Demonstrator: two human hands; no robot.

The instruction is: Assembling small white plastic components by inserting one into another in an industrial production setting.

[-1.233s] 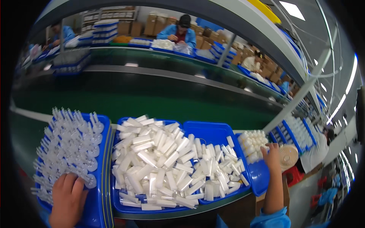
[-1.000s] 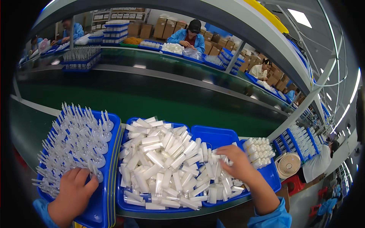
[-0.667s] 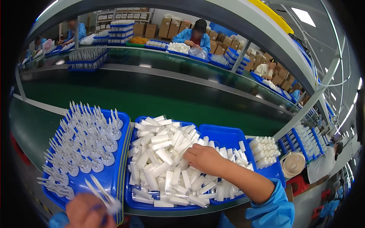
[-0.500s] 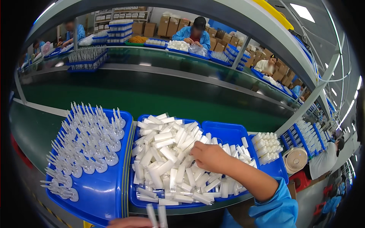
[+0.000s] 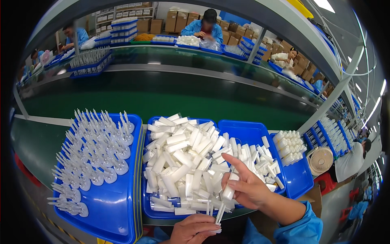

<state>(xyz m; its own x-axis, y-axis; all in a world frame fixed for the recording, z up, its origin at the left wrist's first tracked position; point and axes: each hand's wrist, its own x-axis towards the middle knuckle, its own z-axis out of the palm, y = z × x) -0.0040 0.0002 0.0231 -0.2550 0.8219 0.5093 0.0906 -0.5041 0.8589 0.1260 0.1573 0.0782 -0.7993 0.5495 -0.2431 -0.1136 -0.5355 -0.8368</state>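
Note:
My right hand (image 5: 254, 190) grips a white oblong piece (image 5: 230, 188) in a clear sleeve between thumb and curled fingers, its index finger stretched out. Below it, my left hand (image 5: 194, 230) pinches a white part with thin upright prongs (image 5: 219, 214); its base is mostly hidden by the fingers. The lower end of the oblong piece is close to the prongs; whether they touch I cannot tell. A heap of similar white sleeved pieces (image 5: 178, 156) fills the blue middle tray (image 5: 151, 122) behind both hands.
On the left, a blue tray (image 5: 107, 209) bears rows of white pronged parts (image 5: 95, 152). To the right are another blue tray (image 5: 243, 127) with sleeved pieces, stacked white pieces (image 5: 289, 147) and a beige fan (image 5: 320, 160). Co-workers sit beyond the green conveyor (image 5: 174, 91).
My right hand has come back from the heap toward me, with a sleeved piece in its grip. My left hand has moved up and right with its pronged part, close below it.

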